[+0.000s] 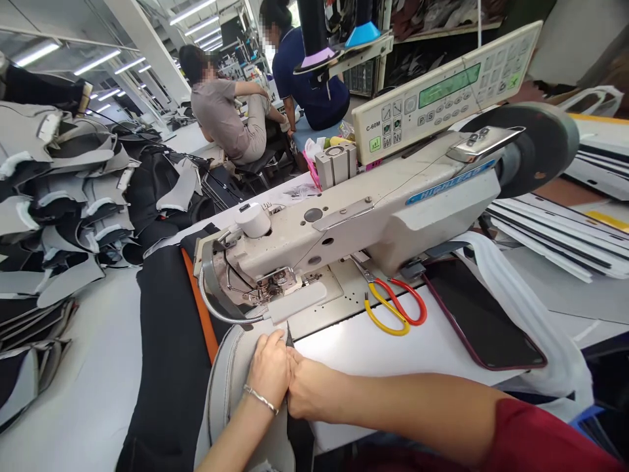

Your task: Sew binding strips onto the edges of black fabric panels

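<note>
A grey fabric piece (228, 383) with a curved stitched edge lies in front of the sewing machine (304, 223), its far end close to the needle area. My left hand (269, 366), with a silver bangle at the wrist, is closed on the fabric's right edge. Pressed against it from the right, my right hand (312, 387) is closed on the same edge, its fingertips hidden. Dark material shows beneath the grey piece. Scissors (393, 305) with one yellow and one red handle lie on the machine bed, right of my hands.
A phone (484, 311) rests at the right beside a white strip (521, 308). Black fabric (171, 347) with an orange edge lies left of my hands. Stacked grey and black pieces (63, 203) fill the far left. Two people sit beyond the machine. Thread cones (314, 33) stand above it.
</note>
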`<state>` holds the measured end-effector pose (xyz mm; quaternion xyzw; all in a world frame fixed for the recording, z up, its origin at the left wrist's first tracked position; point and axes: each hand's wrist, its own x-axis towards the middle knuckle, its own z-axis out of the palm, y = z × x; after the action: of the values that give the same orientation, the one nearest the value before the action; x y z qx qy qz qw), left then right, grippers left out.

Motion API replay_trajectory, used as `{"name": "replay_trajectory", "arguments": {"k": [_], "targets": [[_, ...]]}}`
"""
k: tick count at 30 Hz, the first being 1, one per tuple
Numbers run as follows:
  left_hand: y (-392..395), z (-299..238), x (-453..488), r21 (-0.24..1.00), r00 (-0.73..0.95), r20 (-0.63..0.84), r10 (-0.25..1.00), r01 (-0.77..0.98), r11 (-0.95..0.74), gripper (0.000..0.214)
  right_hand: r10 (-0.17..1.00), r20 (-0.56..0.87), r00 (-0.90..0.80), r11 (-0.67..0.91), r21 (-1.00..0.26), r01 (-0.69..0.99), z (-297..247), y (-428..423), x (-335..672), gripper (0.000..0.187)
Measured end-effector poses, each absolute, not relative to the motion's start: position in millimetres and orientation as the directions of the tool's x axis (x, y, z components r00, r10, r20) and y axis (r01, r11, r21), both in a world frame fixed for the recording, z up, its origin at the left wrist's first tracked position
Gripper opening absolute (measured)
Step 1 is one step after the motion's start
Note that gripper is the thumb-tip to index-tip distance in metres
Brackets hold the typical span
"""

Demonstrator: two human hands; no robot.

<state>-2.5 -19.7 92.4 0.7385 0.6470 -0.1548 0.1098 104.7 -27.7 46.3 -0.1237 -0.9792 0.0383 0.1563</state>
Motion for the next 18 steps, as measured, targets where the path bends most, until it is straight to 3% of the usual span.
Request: {"name": "replay_trajectory", "arguments": {"k": [12,16,18], "targets": [[-6,76,-16,-0.087,0.165,-0.252,0.954,0.978,-0.192,0.042,0.271,0.385,-0.882,0.962,-0.099,0.253,29,-16,100,0.005],[2,65,-23,-0.116,0.202,-0.263,0.943,0.964,-0.239,0.045,0.285,0.254,-0.924,0.956,-0.142,0.256,47,-3,105,0.008],[2,55,-28,-0.151,0.200,-0.230,0.952,0.959,-0.238,0.049,0.391,0.136,-0.910,0.907,-0.223,0.357,62,7,117,0.003]]}}
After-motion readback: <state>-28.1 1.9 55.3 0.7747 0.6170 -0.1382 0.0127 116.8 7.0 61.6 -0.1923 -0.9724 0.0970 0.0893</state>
